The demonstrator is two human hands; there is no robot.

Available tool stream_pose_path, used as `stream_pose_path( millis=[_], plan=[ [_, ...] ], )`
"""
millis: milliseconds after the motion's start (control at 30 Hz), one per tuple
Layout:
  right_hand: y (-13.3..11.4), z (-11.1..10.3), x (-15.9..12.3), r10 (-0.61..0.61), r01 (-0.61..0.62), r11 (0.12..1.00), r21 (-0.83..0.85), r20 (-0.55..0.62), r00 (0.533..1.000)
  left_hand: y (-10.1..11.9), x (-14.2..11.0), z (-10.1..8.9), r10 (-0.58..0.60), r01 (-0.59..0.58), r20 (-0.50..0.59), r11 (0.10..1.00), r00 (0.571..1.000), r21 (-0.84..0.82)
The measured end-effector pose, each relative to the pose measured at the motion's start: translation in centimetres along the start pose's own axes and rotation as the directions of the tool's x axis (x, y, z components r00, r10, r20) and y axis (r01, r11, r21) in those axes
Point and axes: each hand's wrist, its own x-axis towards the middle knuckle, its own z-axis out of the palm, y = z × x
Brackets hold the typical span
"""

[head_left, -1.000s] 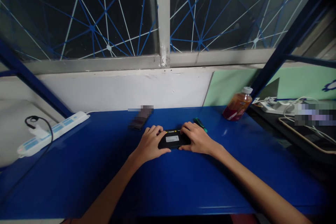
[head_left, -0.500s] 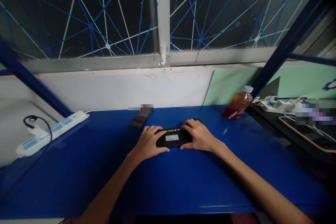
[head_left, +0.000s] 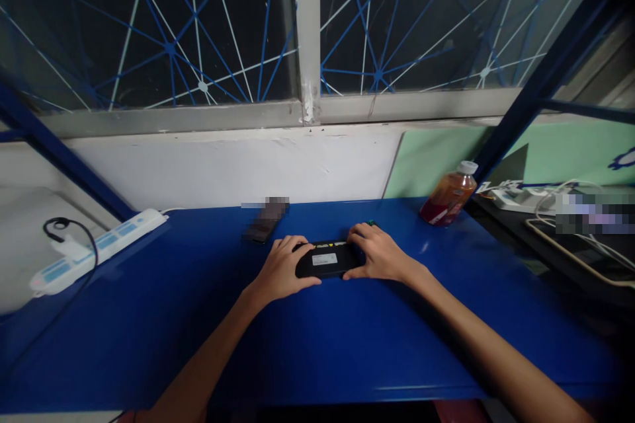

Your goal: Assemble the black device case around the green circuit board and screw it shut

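A flat black device (head_left: 325, 262) with a white label on its upper face and small yellow and white marks along its far edge lies across the blue table; its exact kind I cannot make out. My left hand (head_left: 285, 268) grips its left end, thumb at the near side and fingers over the far side. Around the right end my right hand (head_left: 378, 252) is closed in the same way. Just beyond the right fingers a small dark thing with a green tip (head_left: 372, 223) shows, partly hidden. My palms and fingers cover both ends of the device.
A dark, blurred phone-like slab (head_left: 268, 221) lies beyond my left hand. On the right stands a bottle of reddish drink (head_left: 449, 198). A white power strip (head_left: 104, 252) with a black cable lies at left. Blue metal posts (head_left: 516, 109) frame the blue table (head_left: 317, 344).
My right hand has shifted very slightly to the right along the device. The left hand and the device have hardly moved.
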Motion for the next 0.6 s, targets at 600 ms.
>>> stream_pose_path(
  millis=[600],
  plan=[
    [-0.34, -0.77, 0.15, 0.058, -0.065, 0.993, 0.097, 0.075, 0.996, 0.21, 0.25, 0.20, -0.062, 0.063, 0.040, 0.998, 0.997, -0.015]
  ],
)
